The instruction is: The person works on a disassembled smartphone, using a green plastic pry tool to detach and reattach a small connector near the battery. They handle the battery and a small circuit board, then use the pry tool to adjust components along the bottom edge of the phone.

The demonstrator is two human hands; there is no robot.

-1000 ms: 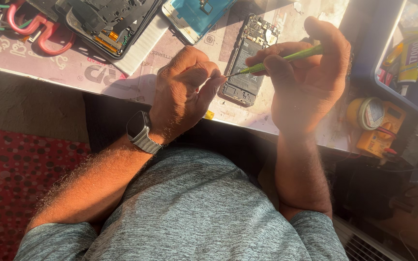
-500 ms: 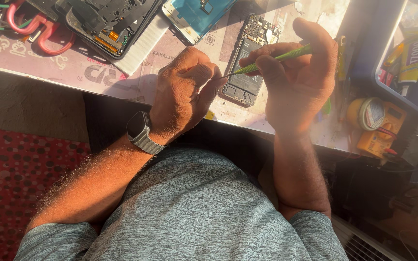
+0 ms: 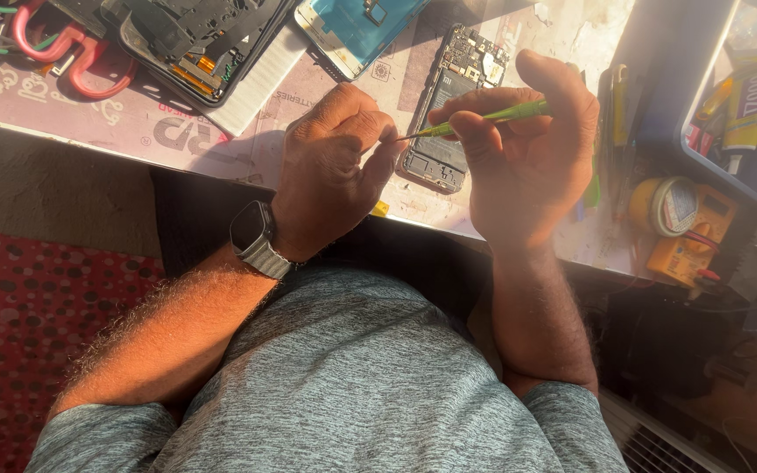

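My right hand (image 3: 527, 158) grips a thin green screwdriver (image 3: 501, 114), its metal tip pointing left at the fingers of my left hand (image 3: 335, 166). My left hand is curled with fingers closed, seemingly pinching something very small that I cannot make out. It wears a dark wristwatch (image 3: 256, 236). Just beyond both hands an opened phone body (image 3: 453, 105) with bare circuit board lies on the work mat (image 3: 177, 123).
A phone with a blue back (image 3: 357, 26) and a dark dismantled phone frame (image 3: 194, 39) lie farther back. Red-handled pliers (image 3: 63, 52) sit at the left. At the right are a yellow tape roll (image 3: 668, 206), an orange meter (image 3: 694, 236) and a blue tray (image 3: 746, 96).
Both hands have stayed close together over the mat; the right hand with the screwdriver shifted slightly left and the tip came nearer to the left fingers.
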